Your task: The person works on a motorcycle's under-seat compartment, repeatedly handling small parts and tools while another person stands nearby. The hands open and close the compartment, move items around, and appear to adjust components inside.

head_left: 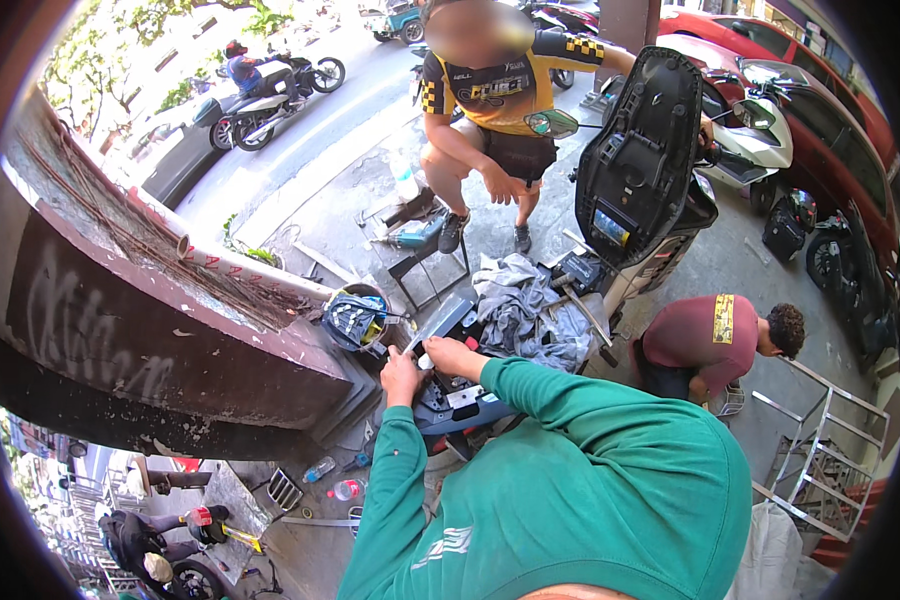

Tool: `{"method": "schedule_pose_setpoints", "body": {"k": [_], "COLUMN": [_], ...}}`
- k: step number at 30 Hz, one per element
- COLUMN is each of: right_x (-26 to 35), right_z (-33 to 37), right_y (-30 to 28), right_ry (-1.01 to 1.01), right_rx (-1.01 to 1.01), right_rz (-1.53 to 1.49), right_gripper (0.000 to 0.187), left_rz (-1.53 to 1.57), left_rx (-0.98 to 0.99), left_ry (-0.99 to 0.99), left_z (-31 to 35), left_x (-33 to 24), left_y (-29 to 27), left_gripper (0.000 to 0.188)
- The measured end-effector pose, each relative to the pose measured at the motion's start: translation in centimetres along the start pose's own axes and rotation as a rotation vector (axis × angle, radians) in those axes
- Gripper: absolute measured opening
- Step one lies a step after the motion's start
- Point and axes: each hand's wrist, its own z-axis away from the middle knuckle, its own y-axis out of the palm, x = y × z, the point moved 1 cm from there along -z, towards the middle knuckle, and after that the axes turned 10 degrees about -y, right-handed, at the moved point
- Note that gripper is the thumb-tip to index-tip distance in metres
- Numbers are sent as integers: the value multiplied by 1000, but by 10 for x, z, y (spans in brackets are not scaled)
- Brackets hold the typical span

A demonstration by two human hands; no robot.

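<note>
In front of me, my left hand (402, 378) is closed around the near end of a flat grey metal bar (443, 318), which slants away to the upper right. Close beside it is my right hand (455, 357), its fingers curled in; what they grip is too small to make out. A small white piece (426, 362) shows between the two hands. Below them a cluttered blue-grey work surface (470, 412) holds metal parts. Crumpled grey rags (530, 310) lie heaped just beyond my right hand.
A bucket (358, 318) of items stands beyond my left hand, near a painted wall (170, 340). One person (495, 90) stands by a motorcycle with a raised seat (638, 155); another person (705, 345) crouches at right. Metal frames (825, 440) and bottles (346, 490) are on the floor.
</note>
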Motion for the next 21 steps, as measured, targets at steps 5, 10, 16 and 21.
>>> {"method": "schedule_pose_setpoints", "body": {"k": [5,10,16,21], "right_x": [0,-6,0,9], "right_z": [0,-3,-6,-8], "right_y": [-11,10,-6,-22], "right_ry": [382,174,228,273], "right_rx": [101,129,161,233], "right_rz": [-69,-25,-35,-41], "right_gripper": [34,30,26,25], "left_rz": [-7,6,9,14], "left_rx": [-2,11,13,32], "left_ry": [-6,-22,-33,-34], "left_z": [1,1,2,1], "left_x": [0,-2,-2,-1], "left_y": [0,-5,-3,-2], "left_gripper": [51,52,54,57]}}
